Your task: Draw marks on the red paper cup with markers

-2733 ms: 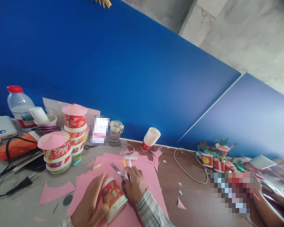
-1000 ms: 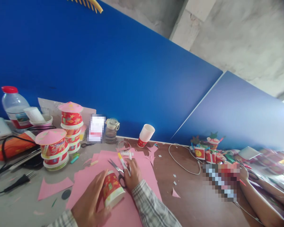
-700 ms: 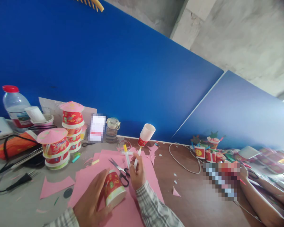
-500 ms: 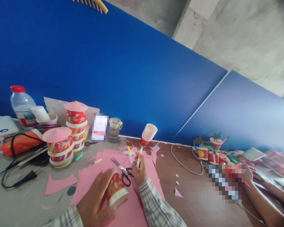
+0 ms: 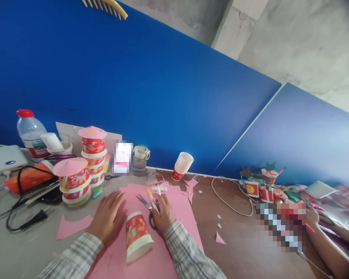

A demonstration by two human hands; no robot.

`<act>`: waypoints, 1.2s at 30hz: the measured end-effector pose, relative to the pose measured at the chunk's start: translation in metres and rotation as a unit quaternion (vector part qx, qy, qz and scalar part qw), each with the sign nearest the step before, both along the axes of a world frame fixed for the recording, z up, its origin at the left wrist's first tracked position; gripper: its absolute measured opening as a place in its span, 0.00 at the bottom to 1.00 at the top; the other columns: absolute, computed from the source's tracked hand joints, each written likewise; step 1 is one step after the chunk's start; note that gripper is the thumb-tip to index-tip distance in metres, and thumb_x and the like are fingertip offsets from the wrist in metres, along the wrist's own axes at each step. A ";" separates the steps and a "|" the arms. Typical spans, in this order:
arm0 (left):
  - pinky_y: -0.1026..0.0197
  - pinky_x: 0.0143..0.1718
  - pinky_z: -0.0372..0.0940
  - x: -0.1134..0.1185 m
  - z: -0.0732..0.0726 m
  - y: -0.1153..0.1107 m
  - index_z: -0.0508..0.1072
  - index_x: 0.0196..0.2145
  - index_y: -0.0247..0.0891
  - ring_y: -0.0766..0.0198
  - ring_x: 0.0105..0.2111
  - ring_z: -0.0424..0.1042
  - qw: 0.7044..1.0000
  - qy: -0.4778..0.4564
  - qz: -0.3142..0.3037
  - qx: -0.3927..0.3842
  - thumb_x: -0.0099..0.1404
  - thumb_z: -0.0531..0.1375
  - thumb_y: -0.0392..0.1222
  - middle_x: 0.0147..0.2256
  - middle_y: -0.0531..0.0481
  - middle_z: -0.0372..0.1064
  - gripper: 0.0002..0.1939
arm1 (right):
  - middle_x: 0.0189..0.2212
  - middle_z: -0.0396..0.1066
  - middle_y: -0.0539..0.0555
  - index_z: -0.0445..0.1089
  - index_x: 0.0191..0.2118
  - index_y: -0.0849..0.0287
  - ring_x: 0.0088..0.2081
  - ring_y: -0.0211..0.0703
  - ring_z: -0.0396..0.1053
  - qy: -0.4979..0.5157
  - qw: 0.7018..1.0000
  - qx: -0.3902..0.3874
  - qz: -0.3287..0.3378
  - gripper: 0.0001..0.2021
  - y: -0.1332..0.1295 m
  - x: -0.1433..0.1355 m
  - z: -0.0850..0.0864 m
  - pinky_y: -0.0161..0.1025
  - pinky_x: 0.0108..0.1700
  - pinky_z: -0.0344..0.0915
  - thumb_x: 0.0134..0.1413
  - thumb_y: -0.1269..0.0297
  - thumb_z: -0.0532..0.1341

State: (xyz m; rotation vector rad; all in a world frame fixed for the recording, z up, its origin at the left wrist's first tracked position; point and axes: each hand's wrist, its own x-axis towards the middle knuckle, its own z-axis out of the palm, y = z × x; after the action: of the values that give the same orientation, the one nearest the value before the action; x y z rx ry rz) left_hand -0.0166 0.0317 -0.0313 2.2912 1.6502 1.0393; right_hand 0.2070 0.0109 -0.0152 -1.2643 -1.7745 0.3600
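My left hand (image 5: 109, 215) is open, its fingers spread at the left edge of the pink paper (image 5: 183, 228), and it holds nothing. A red patterned paper cup (image 5: 139, 231) is on the paper between my hands, wide rim towards me. My right hand (image 5: 163, 213) has its fingers closed round a white marker (image 5: 158, 190), whose tip end shows above them. Beside it is a yellow-tipped marker (image 5: 149, 194). Scissors (image 5: 143, 200) lie under these, their handles partly hidden by my right hand.
Cup towers with pink paper roofs (image 5: 72, 166) stand at left, near a plug (image 5: 35, 219) and cable. Behind are a bottle (image 5: 31, 133), a glass jar (image 5: 140, 161) and a white-and-red cup (image 5: 182, 166). Pink scraps (image 5: 219, 237) lie about. Another person's hand (image 5: 311, 217) works at right.
My left hand has let go of the paper cup and moved up and left. My right hand has lowered over the scissors with the marker. The cup has shifted slightly left.
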 end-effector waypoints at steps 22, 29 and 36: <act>0.63 0.24 0.64 0.012 0.024 0.009 0.63 0.38 0.39 0.66 0.23 0.66 0.874 -0.465 -0.033 -0.139 0.45 0.55 0.64 0.24 0.56 0.64 0.30 | 0.33 0.74 0.57 0.52 0.56 0.55 0.29 0.50 0.71 -0.069 0.987 0.121 0.079 0.24 -0.016 -0.005 0.009 0.44 0.32 0.68 0.52 0.74 0.52; 0.59 0.30 0.67 0.024 0.022 0.003 0.65 0.34 0.40 0.61 0.29 0.69 0.779 -0.582 -0.087 -0.215 0.39 0.65 0.59 0.30 0.53 0.68 0.28 | 0.24 0.74 0.53 0.64 0.47 0.56 0.22 0.46 0.68 -0.112 0.984 0.115 0.077 0.15 -0.012 -0.007 0.012 0.41 0.29 0.63 0.52 0.69 0.55; 0.58 0.31 0.68 0.030 0.024 0.001 0.63 0.34 0.43 0.62 0.30 0.70 0.703 -0.661 -0.093 -0.246 0.37 0.67 0.56 0.31 0.55 0.69 0.28 | 0.28 0.74 0.55 0.65 0.47 0.59 0.25 0.46 0.68 -0.124 0.987 0.084 0.060 0.14 -0.013 -0.010 0.016 0.41 0.32 0.61 0.53 0.69 0.54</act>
State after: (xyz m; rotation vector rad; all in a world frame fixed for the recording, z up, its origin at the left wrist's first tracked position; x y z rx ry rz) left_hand 0.0136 0.0323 -0.0075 0.7815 0.8136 1.3835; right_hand 0.1975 -0.0023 0.0004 -1.1241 -2.0506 0.1204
